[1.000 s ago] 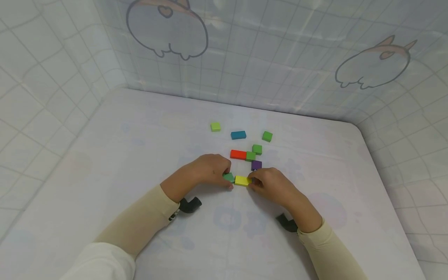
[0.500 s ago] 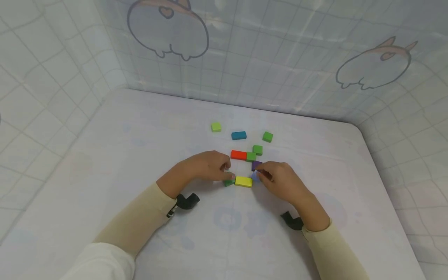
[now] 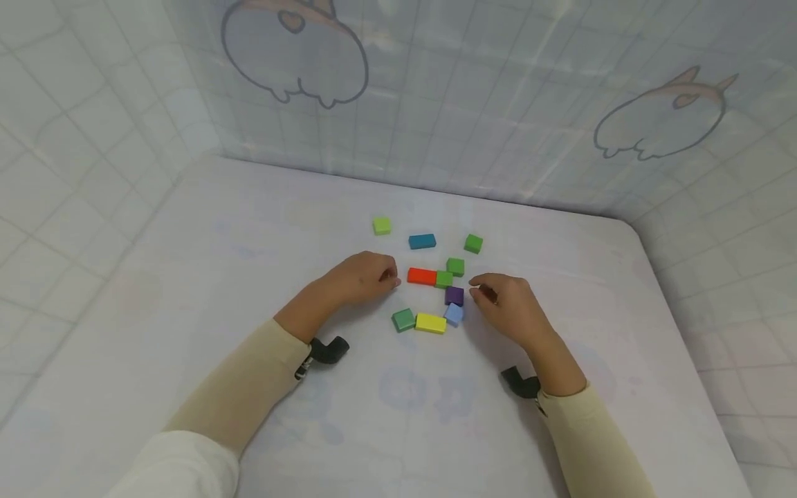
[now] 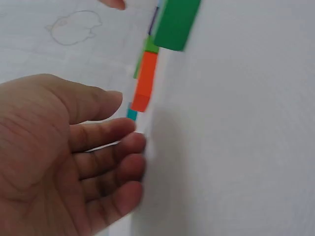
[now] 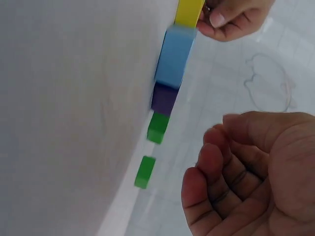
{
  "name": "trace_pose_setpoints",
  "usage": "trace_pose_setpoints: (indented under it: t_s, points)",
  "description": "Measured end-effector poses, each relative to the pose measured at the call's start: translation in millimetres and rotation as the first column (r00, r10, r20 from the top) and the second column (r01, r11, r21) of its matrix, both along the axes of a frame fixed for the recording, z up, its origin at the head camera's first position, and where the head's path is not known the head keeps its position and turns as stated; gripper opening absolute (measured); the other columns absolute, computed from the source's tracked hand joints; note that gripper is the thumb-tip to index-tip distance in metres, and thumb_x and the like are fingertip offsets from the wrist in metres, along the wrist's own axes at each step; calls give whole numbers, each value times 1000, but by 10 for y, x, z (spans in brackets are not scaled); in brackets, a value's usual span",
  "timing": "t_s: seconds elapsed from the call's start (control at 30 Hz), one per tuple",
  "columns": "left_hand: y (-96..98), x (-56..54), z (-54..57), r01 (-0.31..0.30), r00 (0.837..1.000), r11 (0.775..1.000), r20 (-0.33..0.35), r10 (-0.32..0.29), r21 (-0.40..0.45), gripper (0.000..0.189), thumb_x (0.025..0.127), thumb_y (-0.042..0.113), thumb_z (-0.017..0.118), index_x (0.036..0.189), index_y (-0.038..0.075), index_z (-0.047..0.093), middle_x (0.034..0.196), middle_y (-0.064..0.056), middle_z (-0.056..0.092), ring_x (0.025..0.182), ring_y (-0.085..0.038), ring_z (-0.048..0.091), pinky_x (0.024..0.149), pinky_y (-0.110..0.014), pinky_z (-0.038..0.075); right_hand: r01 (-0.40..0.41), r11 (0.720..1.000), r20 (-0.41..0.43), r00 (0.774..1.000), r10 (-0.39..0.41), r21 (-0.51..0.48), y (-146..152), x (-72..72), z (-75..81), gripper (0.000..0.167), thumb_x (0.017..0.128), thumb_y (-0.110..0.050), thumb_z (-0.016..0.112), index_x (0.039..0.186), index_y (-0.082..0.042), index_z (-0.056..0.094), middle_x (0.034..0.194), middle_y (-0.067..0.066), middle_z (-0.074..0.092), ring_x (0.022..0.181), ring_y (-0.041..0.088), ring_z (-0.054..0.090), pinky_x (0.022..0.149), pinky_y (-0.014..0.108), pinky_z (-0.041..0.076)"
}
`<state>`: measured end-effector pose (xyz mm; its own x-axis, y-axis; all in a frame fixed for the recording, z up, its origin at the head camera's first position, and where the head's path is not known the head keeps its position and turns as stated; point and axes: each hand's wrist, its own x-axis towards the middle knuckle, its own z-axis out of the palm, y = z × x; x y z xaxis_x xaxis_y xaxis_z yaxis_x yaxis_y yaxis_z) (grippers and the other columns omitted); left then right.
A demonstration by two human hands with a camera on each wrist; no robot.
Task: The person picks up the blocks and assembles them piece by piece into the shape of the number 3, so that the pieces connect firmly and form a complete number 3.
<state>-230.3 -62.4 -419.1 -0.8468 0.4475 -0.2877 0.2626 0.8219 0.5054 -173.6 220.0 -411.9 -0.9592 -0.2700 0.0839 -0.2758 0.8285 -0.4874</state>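
My left hand [image 3: 366, 278] hovers just left of a red block [image 3: 422, 276], its fingers loosely bent around nothing. To the right of a purple block [image 3: 454, 296] is my right hand [image 3: 507, 304], thumb and fingers apart and holding nothing. A dark green block [image 3: 403, 320], a yellow block [image 3: 430, 323] and a light blue block [image 3: 454, 315] lie in a row at the front, the blue one turned at an angle. The purple block sits right behind the blue one. A green block [image 3: 444, 279] stands against the red block's right end, with another green block [image 3: 456, 267] behind it.
Farther back lie a lime block [image 3: 382, 226], a teal block [image 3: 422, 241] and a green block [image 3: 473, 243]. The white-covered table [image 3: 398, 429] meets a grid-patterned curtain [image 3: 436, 104] at the back and sides.
My left hand has let go of the dark green block and moved back and left. The right hand has left the yellow block, then the light blue block, and drawn away right.
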Motion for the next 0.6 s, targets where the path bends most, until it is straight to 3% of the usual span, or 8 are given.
trace_pose_setpoints:
  t_s: [0.17,0.4,0.5,0.6]
  points:
    - [39,-94,-56,-54,996,998,-74,57,42,22,98,28,64,115,15,65,101,1,63,96,-19,56,88,-34,52,94,989,4,996,-94,-118,130,-212,-75,19,97,-15,64,111,-6,72,93,6,71,78,20,59,68,31,52]
    - [128,-261,-88,-116,974,984,-178,140,139,22,97,28,65,116,17,64,111,2,63,102,-17,56,92,-35,53,246,935,68,969,-237,-254,296,-549,-176,20,98,-18,63,113,-6,69,102,10,69,87,22,58,73,30,49]
    - [147,-331,-119,-86,962,989,-249,115,123,24,97,28,65,118,16,64,114,1,62,104,-17,57,93,-34,53,277,922,103,960,-259,-271,308,-661,-209,22,97,-19,64,115,-7,69,106,10,68,92,23,59,76,30,49]
    - [160,-398,-152,-46,933,996,-353,71,78,26,97,28,64,119,15,64,116,1,62,106,-16,59,95,-33,52,301,913,130,953,-275,-275,306,-739,-231,25,97,-21,64,118,-8,68,109,10,67,95,23,60,76,31,49]
